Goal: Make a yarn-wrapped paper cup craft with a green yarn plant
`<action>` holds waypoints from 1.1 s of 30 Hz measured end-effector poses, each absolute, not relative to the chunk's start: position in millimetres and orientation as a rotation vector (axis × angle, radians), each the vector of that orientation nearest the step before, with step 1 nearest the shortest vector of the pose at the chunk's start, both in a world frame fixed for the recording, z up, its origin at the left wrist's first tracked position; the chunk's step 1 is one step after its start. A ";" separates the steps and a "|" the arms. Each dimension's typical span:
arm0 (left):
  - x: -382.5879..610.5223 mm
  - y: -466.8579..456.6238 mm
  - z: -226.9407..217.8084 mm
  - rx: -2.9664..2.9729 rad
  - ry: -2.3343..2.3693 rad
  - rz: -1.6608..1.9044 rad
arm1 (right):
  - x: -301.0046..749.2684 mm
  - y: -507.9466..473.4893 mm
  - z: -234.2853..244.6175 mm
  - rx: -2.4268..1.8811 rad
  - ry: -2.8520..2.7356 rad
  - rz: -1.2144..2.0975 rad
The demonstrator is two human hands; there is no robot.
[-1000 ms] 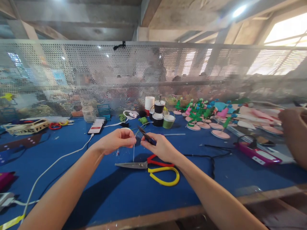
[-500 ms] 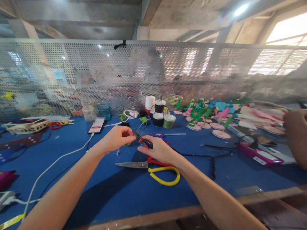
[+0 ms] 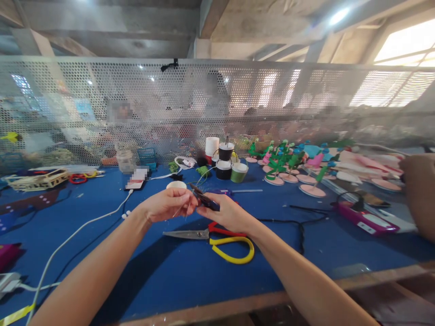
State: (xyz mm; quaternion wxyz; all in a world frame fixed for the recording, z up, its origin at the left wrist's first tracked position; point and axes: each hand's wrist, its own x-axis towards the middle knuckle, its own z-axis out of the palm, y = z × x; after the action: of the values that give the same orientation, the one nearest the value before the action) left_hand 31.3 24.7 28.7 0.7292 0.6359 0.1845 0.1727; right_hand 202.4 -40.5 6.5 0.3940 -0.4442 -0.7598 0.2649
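Note:
My right hand (image 3: 229,213) is closed around a pair of dark-handled pliers (image 3: 208,200), their jaws pointing up and left. Close beside the jaws, my left hand (image 3: 173,203) pinches thin wire-like strands (image 3: 177,211) that hang below its fingers. The pale round rim of a small cup (image 3: 176,185) shows just behind my left hand; its body is mostly hidden by the fingers. Below both hands, large scissors (image 3: 217,237) with one red and one yellow handle lie on the blue table (image 3: 163,280), blades to the left.
Small black and green buckets (image 3: 239,172) stand at the back, beside stacked white cups (image 3: 212,146). Green and pink figures on round bases (image 3: 312,190) crowd the back right. A phone (image 3: 137,178), a white cable (image 3: 81,226) and a purple power strip (image 3: 367,219) lie around. Another person's arm (image 3: 418,194) is at right.
My left hand has turned and its fingers have shifted closer to the pliers. The pale cup rim has come into view behind it. The pliers' jaws appear more spread.

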 end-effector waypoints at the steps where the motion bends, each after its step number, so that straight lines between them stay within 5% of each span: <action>1: 31.3 24.4 29.8 1.449 0.423 0.401 | 202.7 -41.0 7.2 -1.145 -1.929 0.654; 9: 39.1 1.7 54.1 2.667 1.134 0.792 | 200.7 -35.8 1.2 -1.467 -1.817 0.497; 18: 26.3 24.0 42.2 1.528 0.441 0.407 | 202.0 -40.6 8.4 -1.212 -1.851 0.578; 28: 38.6 -1.1 55.4 2.566 1.112 0.818 | 200.2 -36.4 2.4 -1.420 -1.779 0.490; 33: 26.2 14.4 54.3 1.954 0.666 0.462 | 201.1 -38.3 7.0 -1.266 -1.820 0.552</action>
State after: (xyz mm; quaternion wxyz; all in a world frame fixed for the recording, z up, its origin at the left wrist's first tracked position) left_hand 26.2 14.4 54.3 0.4907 0.8048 0.2743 0.1905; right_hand 201.1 -38.3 7.0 0.4156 -0.5039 -0.7247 0.2196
